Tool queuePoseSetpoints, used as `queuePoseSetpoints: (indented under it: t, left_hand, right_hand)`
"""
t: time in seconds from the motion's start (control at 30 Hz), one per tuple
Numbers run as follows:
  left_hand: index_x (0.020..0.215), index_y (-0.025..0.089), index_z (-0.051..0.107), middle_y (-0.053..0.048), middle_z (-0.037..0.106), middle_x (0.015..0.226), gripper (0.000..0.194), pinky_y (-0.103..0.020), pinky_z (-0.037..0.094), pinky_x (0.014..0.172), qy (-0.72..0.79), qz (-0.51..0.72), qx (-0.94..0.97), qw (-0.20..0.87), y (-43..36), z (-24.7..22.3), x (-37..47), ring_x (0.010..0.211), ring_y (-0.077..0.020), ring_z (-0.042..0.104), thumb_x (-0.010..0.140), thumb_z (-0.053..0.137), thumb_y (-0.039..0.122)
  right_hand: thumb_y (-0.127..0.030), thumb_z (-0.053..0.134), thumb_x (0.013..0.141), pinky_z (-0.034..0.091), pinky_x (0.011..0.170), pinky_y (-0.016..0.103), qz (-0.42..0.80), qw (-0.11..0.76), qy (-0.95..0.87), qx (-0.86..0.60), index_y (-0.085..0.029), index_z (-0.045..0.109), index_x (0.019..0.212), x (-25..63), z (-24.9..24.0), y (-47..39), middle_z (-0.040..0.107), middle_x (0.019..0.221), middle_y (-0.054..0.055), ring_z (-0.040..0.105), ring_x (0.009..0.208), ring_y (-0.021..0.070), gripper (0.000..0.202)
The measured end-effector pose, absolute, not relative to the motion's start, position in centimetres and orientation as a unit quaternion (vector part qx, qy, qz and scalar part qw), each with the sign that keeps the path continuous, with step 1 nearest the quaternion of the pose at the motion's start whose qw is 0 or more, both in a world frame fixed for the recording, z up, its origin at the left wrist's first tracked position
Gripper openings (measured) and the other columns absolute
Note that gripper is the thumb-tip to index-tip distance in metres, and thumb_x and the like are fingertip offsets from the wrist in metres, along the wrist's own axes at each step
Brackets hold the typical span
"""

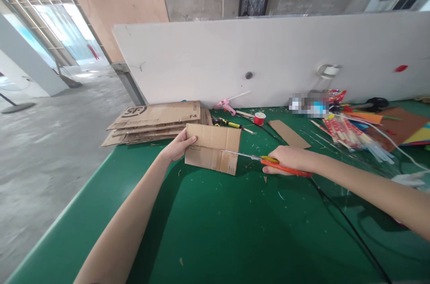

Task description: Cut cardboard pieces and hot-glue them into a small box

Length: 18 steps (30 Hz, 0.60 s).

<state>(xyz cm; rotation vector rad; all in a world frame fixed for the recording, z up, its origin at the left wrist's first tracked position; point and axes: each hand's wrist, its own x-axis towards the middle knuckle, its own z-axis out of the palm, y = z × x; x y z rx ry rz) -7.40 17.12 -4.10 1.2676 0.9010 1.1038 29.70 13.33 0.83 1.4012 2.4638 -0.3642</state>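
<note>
My left hand (178, 145) grips a rectangular piece of cardboard (208, 158) by its left edge, thumb on the near face, holding it tilted up above the green table. A pair of scissors (285, 168) with orange and yellow handles is in my right hand (289, 158), fingers closed round the handles. The blades point left and reach the cardboard from its right edge, along a line across its middle. Whether both blades straddle the sheet is hard to make out.
Flattened cardboard boxes (157, 116) are stacked at the back left. Behind lie a pink glue gun (225, 105), a red spool (260, 118) and a cardboard strip (289, 134). Packaged craft supplies (349, 131) crowd the right. A black cable (349, 225) crosses the green table (215, 234); a white partition (201, 60) stands behind.
</note>
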Motion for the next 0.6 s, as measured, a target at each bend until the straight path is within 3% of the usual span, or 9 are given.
queuePoseSetpoints:
  t: [0.33, 0.6]
  left_hand:
    - [0.122, 0.022, 0.054, -0.009, 0.063, 0.125, 0.056, -0.041, 0.044, 0.103, 0.375, 0.47, 0.568, 0.562, 17.2, -4.0, -7.0, 0.121, -0.0289, 0.054, 0.073, 0.075, 0.039]
    - [0.119, 0.021, 0.053, -0.009, 0.062, 0.126, 0.056, -0.041, 0.042, 0.104, 0.374, 0.488, 0.548, 0.568, 17.1, -4.5, -5.8, 0.124, -0.029, 0.051, 0.072, 0.076, 0.039]
  right_hand:
    - [-0.076, 0.031, 0.083, 0.036, 0.053, 0.03, -0.173, 0.178, 0.853, 0.459, -0.019, 0.061, 0.08, 28.5, 2.2, 12.7, 0.062, 0.071, 0.009, 0.058, 0.059, 0.0208, 0.065]
    - [-0.078, 0.034, 0.08, 0.032, 0.048, 0.029, -0.117, 0.157, 0.852, 0.486, -0.021, 0.054, 0.066, 28.4, 1.7, 13.5, 0.061, 0.065, 0.007, 0.056, 0.053, 0.0192, 0.062]
